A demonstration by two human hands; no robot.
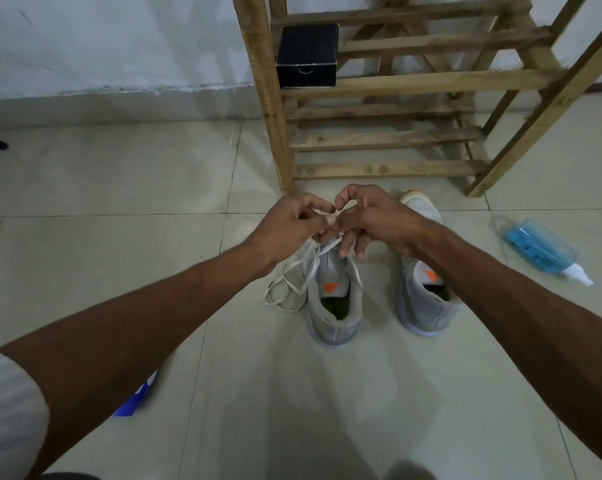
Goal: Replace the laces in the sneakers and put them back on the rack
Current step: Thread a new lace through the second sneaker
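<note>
Two grey sneakers with orange tongue marks stand on the tiled floor, the left sneaker (334,306) and the right sneaker (426,299), heels toward me. A white lace (292,278) runs from the left sneaker's front and loops onto the floor at its left. Above that sneaker's front, my left hand (289,226) and my right hand (372,220) meet, both pinching the lace between fingertips. The sneaker's eyelets are hidden under my hands. The wooden rack (389,140) stands just beyond the sneakers.
A black box (307,55) sits on a rack shelf at its left end. A blue spray bottle (542,251) lies on the floor to the right. A blue-and-white item (137,398) lies under my left forearm. A white wall runs behind.
</note>
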